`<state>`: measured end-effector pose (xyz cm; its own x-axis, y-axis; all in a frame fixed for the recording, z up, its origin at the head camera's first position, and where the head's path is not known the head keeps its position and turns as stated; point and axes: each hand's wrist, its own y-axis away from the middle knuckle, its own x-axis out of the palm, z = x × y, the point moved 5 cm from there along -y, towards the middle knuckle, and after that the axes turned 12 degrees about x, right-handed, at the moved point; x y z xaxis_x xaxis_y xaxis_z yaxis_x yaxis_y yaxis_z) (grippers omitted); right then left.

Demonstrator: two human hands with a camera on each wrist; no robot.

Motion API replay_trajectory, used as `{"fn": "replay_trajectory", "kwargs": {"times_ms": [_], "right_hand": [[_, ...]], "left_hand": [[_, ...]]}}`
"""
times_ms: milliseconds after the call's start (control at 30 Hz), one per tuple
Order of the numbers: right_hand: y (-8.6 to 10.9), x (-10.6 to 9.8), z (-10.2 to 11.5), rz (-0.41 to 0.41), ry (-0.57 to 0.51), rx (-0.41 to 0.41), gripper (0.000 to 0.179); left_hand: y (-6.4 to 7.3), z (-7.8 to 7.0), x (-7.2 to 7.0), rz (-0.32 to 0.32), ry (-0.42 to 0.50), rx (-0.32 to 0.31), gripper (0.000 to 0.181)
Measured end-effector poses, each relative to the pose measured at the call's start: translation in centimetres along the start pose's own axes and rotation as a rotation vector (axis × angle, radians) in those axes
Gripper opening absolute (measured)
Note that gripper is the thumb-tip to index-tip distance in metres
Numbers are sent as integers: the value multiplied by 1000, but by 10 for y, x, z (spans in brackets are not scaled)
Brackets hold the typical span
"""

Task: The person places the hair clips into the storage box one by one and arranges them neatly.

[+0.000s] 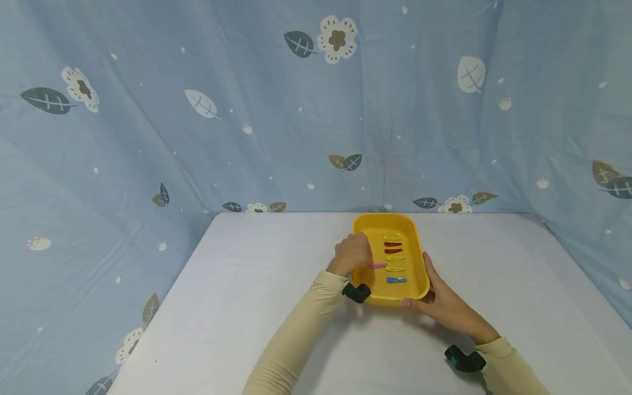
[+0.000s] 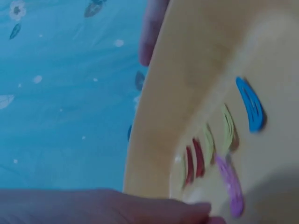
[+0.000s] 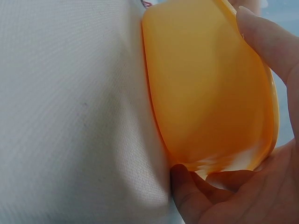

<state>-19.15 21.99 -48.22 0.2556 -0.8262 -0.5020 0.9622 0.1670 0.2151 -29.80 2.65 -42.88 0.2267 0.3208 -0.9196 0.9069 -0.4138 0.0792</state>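
Note:
A yellow tray (image 1: 419,258) stands on the table, and my right hand (image 1: 449,310) grips its near right corner. In the right wrist view, the thumb lies at the rim and other fingers curl against the tray's lower side. Inside the tray, yellow, red and blue (image 1: 396,280) hair clips lie in a row. A pink hair clip (image 2: 230,186) lies left of the row, close by the fingertips of my left hand (image 1: 353,253), which reaches in over the left side. Whether those fingertips pinch the pink clip's end is hard to see; the hand hides part of them.
A white table (image 1: 257,274) carries the tray close to its far edge. Behind it hangs a blue cloth (image 1: 276,109) with leaves and flowers. Each wrist wears a black camera mount, one of them on the right (image 1: 465,359).

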Motion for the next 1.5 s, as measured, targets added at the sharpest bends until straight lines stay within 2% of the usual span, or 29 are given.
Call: {"fn": "replay_trajectory", "kwargs": {"times_ms": [167, 400, 500, 667, 867, 1100, 1500], "right_hand": [[0, -1, -1, -12, 18, -3, 125], [0, -1, -1, -7, 14, -7, 124], [-1, -1, -1, -5, 13, -6, 124], [-1, 0, 0, 2, -2, -26, 124], [1, 1, 1, 4, -18, -53, 123], [0, 1, -1, 4, -25, -58, 123], [0, 1, -1, 11, -29, -53, 123]], "left_hand": [[6, -5, -16, -49, -28, 73, 6], [18, -4, -40, -114, 31, 132, 12], [24, 4, -49, -139, 74, 150, 15], [33, 23, -65, -179, 202, 176, 21], [48, 46, -80, -260, 292, 206, 16], [56, 68, -77, -338, 354, 185, 13], [55, 95, -45, -375, 418, 96, 16]]}}
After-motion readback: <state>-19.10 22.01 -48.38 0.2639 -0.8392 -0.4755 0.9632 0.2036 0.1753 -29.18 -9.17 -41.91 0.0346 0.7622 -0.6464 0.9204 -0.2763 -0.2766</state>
